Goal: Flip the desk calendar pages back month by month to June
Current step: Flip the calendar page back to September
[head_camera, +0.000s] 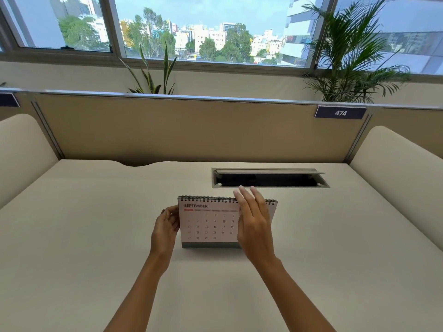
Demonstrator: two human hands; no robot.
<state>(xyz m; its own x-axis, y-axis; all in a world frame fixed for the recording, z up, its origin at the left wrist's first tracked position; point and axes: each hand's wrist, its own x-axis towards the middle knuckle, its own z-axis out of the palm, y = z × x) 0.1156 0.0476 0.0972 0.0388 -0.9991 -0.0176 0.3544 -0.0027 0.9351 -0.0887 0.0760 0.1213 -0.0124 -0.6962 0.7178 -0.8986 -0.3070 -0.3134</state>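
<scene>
The place was an office, at a single workstation in an open-plan row. A pale desk (96, 224) was closed in at the back by a tan fabric partition (167, 130) with a metal top rail, and rounded cream side dividers (395, 168) set it apart from the neighbouring seats. A dark number plate reading 474 (340, 113) was fixed to the partition's upper right corner. A cable hatch (270, 178) with its lid raised was set into the desk surface. Behind the partition stood a palm (354, 56) and a snake plant (153, 75), before wide windows (203, 27) that looked over city buildings and trees.
</scene>
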